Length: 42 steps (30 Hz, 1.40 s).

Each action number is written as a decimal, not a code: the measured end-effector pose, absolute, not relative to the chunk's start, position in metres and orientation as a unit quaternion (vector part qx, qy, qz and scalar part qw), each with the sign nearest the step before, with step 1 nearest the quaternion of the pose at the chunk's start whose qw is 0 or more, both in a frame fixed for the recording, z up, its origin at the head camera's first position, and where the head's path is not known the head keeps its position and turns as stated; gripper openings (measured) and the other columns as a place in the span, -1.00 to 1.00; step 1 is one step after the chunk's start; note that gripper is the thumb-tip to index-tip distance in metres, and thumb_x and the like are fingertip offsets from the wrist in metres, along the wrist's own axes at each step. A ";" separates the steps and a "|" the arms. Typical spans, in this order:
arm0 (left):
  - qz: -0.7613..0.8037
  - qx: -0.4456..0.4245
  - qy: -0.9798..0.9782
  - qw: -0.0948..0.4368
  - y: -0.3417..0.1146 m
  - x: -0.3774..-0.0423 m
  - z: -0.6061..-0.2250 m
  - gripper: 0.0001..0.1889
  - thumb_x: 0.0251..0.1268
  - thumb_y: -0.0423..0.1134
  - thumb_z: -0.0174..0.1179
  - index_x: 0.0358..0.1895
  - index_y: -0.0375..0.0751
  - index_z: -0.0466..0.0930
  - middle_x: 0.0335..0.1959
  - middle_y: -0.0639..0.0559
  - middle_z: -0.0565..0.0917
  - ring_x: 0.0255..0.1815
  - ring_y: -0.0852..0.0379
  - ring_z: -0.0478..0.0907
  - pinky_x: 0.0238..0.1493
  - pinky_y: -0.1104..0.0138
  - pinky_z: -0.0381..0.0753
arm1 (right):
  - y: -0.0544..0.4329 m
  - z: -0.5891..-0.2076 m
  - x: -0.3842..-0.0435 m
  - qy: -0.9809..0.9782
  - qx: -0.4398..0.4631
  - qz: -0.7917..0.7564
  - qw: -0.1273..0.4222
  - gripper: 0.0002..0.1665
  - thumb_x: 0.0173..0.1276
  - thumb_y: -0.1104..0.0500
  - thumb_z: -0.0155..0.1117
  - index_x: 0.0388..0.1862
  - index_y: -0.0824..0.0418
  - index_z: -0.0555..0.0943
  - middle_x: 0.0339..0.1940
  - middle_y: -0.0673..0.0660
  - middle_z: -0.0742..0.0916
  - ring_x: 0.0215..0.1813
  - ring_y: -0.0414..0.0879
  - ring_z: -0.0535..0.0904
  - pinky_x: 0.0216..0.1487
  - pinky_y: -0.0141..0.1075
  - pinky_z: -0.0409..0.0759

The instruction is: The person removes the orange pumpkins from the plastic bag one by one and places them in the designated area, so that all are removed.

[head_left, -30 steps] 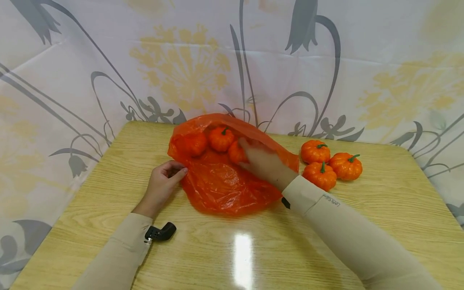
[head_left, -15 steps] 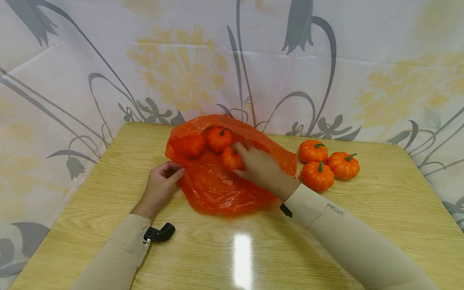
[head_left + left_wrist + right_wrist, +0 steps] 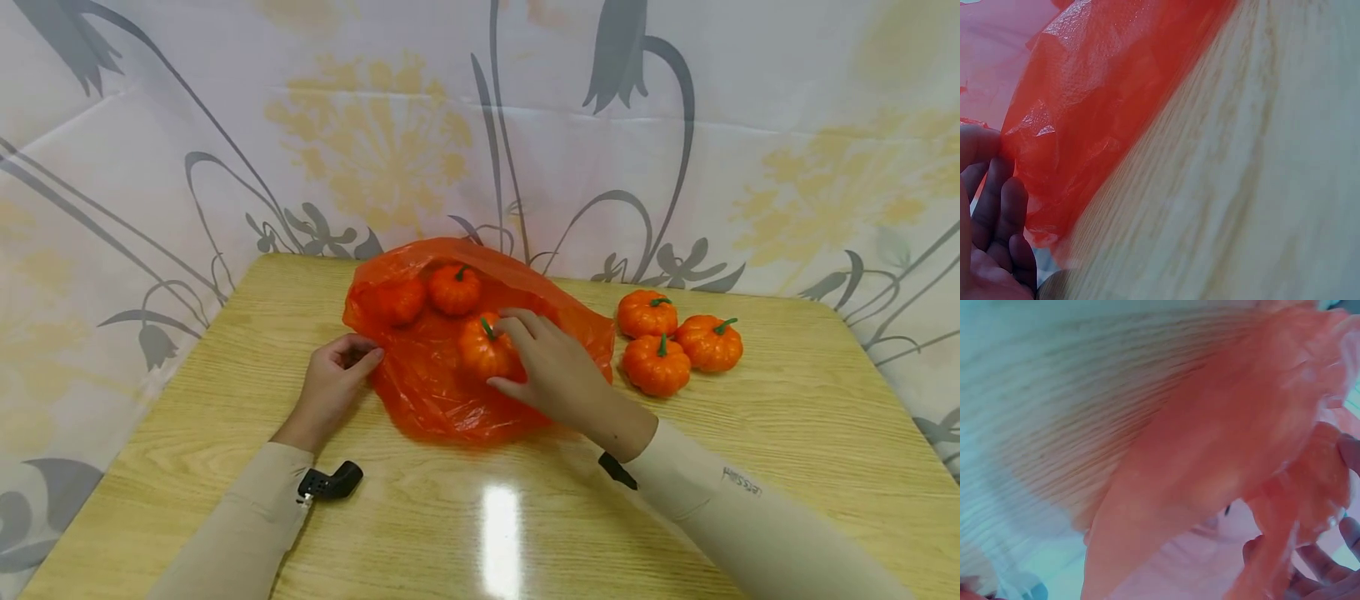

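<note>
A thin, translucent orange plastic bag (image 3: 457, 412) lies spread on the table, its mouth facing the person. The left hand (image 3: 333, 379) pinches the bag's left edge between thumb and forefinger; in the left wrist view its other fingers (image 3: 1014, 200) curl loosely below the plastic (image 3: 1097, 106). With thumb and fingers, the right hand (image 3: 558, 371) holds a small orange pumpkin (image 3: 483, 348) with a green stem over the bag's mouth. Two more pumpkins sit deeper inside, one showing plainly (image 3: 454, 289) and one through the plastic (image 3: 397, 302). The right wrist view shows the held pumpkin (image 3: 1319, 481) beside the bag wall.
Three similar pumpkins stand grouped on the wooden table (image 3: 420, 533) to the right of the bag: a rear one (image 3: 647, 313), a front one (image 3: 656, 367) and a right one (image 3: 708, 343). A flower-patterned cloth (image 3: 360, 150) hangs behind the table.
The right hand has drawn its pumpkin from deeper in the bag toward the person, and the stem now shows plainly. The left hand keeps its pinch on the bag edge.
</note>
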<state>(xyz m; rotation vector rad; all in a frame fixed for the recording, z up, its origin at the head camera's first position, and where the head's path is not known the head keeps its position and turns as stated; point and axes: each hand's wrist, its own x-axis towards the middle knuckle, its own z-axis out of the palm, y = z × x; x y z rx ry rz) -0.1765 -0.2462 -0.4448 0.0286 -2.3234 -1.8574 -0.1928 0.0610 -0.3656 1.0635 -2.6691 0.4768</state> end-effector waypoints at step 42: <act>-0.635 0.022 -0.767 0.092 -0.242 -0.174 -0.441 -0.76 0.36 -0.35 0.25 -0.08 -0.52 0.58 -0.32 0.18 0.65 -0.32 0.32 0.51 -0.27 0.51 0.51 | 0.189 -0.358 -0.129 -0.916 0.241 0.258 0.192 0.00 -0.13 0.23 0.70 0.26 0.34 0.33 0.12 0.23 0.64 0.07 0.16 0.60 0.06 -0.16 0.57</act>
